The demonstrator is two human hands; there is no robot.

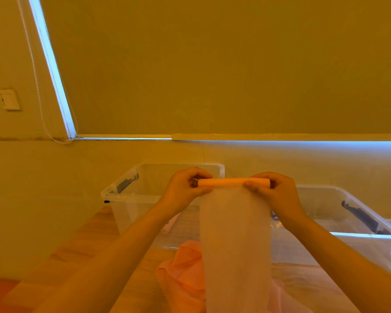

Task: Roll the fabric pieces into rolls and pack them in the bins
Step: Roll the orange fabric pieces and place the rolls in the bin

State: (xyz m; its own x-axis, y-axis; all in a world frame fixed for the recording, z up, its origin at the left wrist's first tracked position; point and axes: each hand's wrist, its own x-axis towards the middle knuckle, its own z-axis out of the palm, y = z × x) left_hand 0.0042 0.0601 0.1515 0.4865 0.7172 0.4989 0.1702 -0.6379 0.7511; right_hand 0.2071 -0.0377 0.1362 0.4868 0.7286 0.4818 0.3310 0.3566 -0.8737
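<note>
The sheer fabric strip (235,245) hangs from lower centre of the frame up to a tight roll (233,182) at mid-frame, pinched at its ends by the left hand (185,188) and right hand (273,188) so gravity keeps it taut for winding, above loose peach fabric (183,267), with two clear bins (163,197) (348,211) waiting beyond.

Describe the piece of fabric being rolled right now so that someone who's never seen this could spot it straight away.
Start at the two clear plastic bins standing on the wooden table below the window blind. In front of them, the left hand and right hand hold up a sheer white fabric strip, its top wound into a tight roll. Unlike the crumpled orange fabric on the table, it hangs straight and see-through.
</note>
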